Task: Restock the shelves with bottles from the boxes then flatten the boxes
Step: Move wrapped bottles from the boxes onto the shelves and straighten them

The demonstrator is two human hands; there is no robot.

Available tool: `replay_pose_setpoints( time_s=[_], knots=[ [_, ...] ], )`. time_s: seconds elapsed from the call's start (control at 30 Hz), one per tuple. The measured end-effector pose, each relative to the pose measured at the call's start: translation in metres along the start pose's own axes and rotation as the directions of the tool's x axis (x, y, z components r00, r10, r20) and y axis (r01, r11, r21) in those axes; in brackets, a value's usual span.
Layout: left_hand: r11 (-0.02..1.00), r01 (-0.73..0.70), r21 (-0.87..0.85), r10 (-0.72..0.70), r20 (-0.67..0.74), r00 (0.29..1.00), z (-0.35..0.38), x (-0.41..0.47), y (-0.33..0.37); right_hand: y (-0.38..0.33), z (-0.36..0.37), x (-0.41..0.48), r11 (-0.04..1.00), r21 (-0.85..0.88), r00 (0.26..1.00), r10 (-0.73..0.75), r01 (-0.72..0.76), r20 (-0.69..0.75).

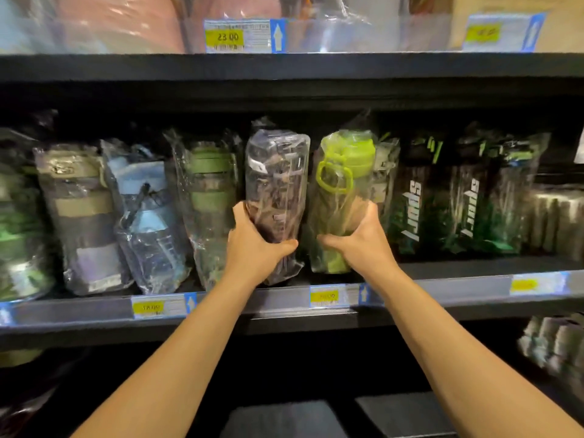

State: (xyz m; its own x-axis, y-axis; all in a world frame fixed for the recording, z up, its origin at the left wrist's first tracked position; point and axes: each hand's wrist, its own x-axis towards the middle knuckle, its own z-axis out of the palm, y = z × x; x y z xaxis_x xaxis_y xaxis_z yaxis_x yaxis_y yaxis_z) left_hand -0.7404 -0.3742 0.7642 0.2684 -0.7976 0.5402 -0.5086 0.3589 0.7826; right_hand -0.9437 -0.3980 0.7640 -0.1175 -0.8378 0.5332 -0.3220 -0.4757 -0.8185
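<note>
My left hand (pixel 254 248) grips the lower part of a dark bottle (pixel 275 181) wrapped in clear plastic, upright at the front of the middle shelf (pixel 271 303). Beside it, my right hand (pixel 360 240) grips the lower part of a lime-green-lidded bottle (pixel 343 172), also in a clear bag. Both bottles stand side by side, their bases at the shelf's front edge. No box is in view.
Wrapped bottles line the same shelf: olive, blue and green ones (pixel 142 213) to the left, black "sport" bottles (pixel 442 197) to the right. The upper shelf (pixel 284 67) hangs close above. Price labels (pixel 336 295) run along the front rail. A lower shelf holds wrapped goods (pixel 556 346) at right.
</note>
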Motion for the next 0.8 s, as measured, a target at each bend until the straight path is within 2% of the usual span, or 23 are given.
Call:
replay_pose_setpoints(
  time_s=[0.13, 0.27, 0.6, 0.8],
  knots=[
    [0.989, 0.12, 0.081, -0.128, 0.093, 0.987, 0.006, 0.004, -0.004, 0.004, 0.0, 0.009, 0.978, -0.111, 0.981, 0.182, -0.174, 0.069],
    [0.969, 0.224, 0.108, -0.238, 0.134, 0.962, 0.005, 0.011, -0.003, 0.0, 0.0, 0.014, 0.955, -0.171, 0.959, 0.262, -0.241, 0.111],
    [0.939, 0.298, 0.169, -0.324, 0.154, 0.934, 0.002, 0.007, 0.006, -0.004, 0.003, 0.01, 0.946, -0.214, 0.955, 0.273, -0.244, 0.117],
    [0.929, 0.288, 0.234, -0.337, 0.208, 0.918, -0.014, -0.007, 0.016, -0.017, 0.0, 0.001, 0.904, -0.375, 0.952, 0.272, -0.204, 0.139]
  ],
)
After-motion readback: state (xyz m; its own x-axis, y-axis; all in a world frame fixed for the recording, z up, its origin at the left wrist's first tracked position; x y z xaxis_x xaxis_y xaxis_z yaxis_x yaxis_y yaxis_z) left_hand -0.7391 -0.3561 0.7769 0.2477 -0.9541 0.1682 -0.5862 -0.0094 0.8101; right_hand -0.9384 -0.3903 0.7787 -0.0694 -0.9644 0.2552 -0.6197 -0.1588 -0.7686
